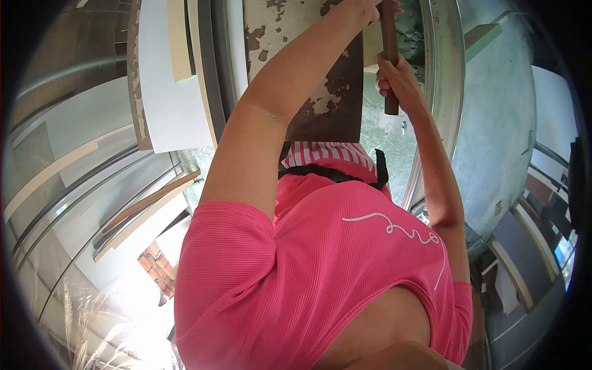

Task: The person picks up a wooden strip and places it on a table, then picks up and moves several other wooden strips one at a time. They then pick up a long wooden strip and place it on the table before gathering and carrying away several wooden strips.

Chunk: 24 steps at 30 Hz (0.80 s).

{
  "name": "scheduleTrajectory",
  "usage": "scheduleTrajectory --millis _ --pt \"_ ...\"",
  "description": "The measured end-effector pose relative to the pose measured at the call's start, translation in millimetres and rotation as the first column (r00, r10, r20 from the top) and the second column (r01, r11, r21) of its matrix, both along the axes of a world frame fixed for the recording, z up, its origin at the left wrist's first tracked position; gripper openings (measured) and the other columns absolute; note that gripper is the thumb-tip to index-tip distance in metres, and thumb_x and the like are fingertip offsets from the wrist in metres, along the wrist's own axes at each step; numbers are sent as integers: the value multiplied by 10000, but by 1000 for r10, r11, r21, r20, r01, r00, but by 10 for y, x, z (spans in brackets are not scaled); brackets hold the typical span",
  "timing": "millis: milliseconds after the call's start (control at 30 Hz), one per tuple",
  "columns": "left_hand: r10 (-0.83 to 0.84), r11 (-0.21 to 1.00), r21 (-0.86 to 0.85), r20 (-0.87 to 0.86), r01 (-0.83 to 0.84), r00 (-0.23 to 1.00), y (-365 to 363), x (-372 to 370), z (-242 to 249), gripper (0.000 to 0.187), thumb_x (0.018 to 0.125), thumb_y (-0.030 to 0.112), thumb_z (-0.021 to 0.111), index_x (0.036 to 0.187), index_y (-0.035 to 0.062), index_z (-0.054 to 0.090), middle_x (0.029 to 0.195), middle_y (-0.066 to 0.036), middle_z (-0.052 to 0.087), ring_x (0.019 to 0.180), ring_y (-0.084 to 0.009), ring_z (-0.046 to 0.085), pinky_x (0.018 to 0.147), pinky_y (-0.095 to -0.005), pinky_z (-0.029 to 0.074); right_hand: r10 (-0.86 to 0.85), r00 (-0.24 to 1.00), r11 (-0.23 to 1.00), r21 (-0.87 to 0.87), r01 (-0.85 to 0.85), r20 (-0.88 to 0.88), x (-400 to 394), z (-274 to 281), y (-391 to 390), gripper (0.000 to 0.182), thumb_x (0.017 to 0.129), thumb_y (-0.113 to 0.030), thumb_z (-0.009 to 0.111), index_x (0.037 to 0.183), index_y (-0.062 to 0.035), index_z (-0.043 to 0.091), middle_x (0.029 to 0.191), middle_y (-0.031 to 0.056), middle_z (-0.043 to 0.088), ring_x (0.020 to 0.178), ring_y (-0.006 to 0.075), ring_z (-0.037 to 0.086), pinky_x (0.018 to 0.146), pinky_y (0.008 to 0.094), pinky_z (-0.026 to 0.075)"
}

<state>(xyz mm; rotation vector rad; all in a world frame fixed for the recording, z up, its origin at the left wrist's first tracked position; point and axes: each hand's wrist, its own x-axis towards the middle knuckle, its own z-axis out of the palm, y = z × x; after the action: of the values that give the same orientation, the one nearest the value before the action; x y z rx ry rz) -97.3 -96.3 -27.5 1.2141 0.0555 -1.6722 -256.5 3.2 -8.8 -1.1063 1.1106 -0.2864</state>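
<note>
A dark brown wooden bar (390, 46) runs down from the top edge of the head view. My left hand (372, 8) is closed round its upper part, partly cut off by the frame edge. Lower down, my right hand (398, 79) grips the bar near its bottom end, fingers wrapped round it. Left of the bar lies a brown board with peeling cream patches (338, 102), partly hidden under my left forearm.
White and cream panels (169, 114) stand at left, beside dark strips (213, 55). A metal rail (453, 74) runs along the right, near a greenish wall (496, 142). Long wooden strips (151, 200) lie at lower left; more boards (524, 246) are at far right.
</note>
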Motion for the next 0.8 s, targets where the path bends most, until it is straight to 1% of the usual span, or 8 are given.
scheduleTrajectory --millis 200,400,500,567,667,733,767,800 --pt "48 997 -45 -147 -55 988 -202 82 -278 241 929 211 458 966 -11 543 788 -131 583 686 -259 577 592 -373 493 33 998 999 12 -33 55 103 -28 -160 231 886 -277 514 852 -107 362 606 -35 365 468 49 361 406 219 336" --pt "74 997 3 29 -74 997 -352 145 -216 266 932 246 449 937 -1 551 761 -128 583 682 -271 574 565 -374 485 39 998 999 -5 -39 49 185 9 -276 245 883 -291 518 844 -109 359 618 -35 374 477 47 370 413 216 344" --pt "-58 998 -43 -69 55 996 -493 257 -380 311 942 270 421 1041 -3 533 816 -121 590 707 -274 574 701 -403 490 56 998 998 -36 -55 25 201 -9 -326 258 886 -310 518 918 -90 388 623 -28 400 484 52 400 426 218 363" --pt "-98 994 77 311 78 945 -427 227 -222 374 947 289 400 1172 -2 471 846 -111 588 702 -269 561 877 -414 427 55 998 996 -65 -53 40 205 56 -321 286 890 -318 511 984 -72 397 622 -27 403 479 53 401 422 217 363" --pt "-107 990 117 319 73 942 -266 206 313 440 947 301 389 1276 9 380 850 -106 585 678 -261 546 997 -414 326 41 999 998 -53 -40 24 159 79 -291 421 904 -356 480 1160 -36 383 632 -17 436 489 60 432 428 220 383" --pt "-96 993 80 200 81 975 -407 310 188 404 947 303 389 1208 -2 433 822 -107 580 661 -261 537 937 -418 368 -21 998 1000 14 20 66 97 115 -202 445 895 -363 503 1184 -44 389 665 20 498 523 85 502 459 231 434" --pt "-71 997 47 81 67 994 -491 355 86 384 947 305 390 1139 -13 486 795 -109 574 644 -260 527 877 -421 410 -21 993 1000 21 19 113 73 131 -166 552 906 -378 478 1332 -84 288 691 34 524 534 90 513 475 230 442" --pt "-57 998 18 42 56 997 -575 409 -21 331 948 302 394 970 -7 511 748 -112 558 627 -258 514 729 -404 406 -42 994 999 34 39 100 63 135 -137 552 906 -378 478 1332 -84 288 691 34 524 534 90 513 475 230 442"
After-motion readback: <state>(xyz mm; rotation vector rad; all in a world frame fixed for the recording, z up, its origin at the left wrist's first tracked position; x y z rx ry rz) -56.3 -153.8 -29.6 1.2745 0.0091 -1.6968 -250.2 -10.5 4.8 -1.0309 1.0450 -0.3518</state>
